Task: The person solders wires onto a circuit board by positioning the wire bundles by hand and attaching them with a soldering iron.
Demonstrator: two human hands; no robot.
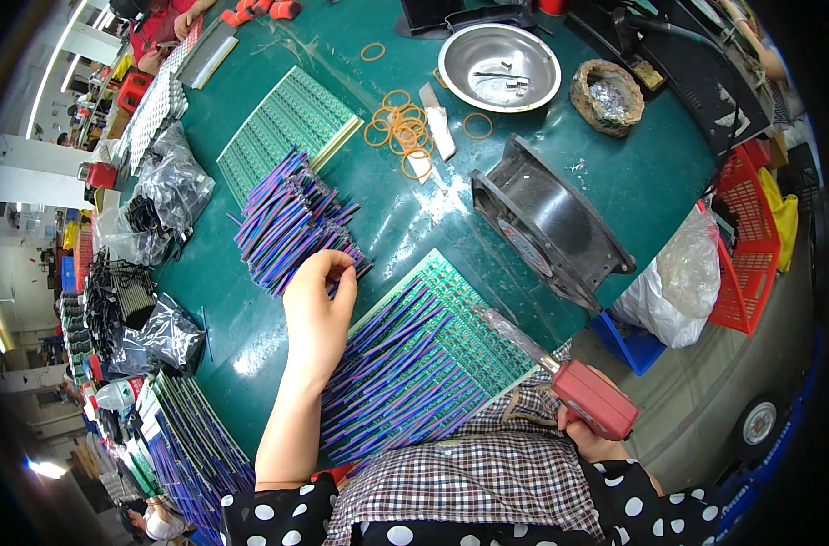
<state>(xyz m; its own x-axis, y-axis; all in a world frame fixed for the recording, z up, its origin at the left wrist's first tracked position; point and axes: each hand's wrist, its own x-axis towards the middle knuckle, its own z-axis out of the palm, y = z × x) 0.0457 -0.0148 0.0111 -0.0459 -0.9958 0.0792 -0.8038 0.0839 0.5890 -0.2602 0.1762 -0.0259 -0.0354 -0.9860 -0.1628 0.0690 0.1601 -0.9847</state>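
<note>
My left hand (316, 300) is at the near edge of a pile of cut wires (291, 223) in blue, purple and black. Its thumb and fingers are pinched together; what they hold, if anything, is hidden. My right hand (585, 439) grips a red soldering gun (594, 399), its metal tip pointing left over the near circuit board panel (473, 341). Rows of blue and purple wires (405, 382) lie across this green panel, hanging toward my apron. Behind the wire pile rests a stack of bare green panels (291, 123).
A black fan (555, 227) stands right of the near panel. Farther back are rubber bands (401, 132), a metal bowl (499, 68) and a rough round pot (607, 96). Wired panels (191, 428) and plastic bags (173, 177) line the left. Red crates (746, 241) stand at right.
</note>
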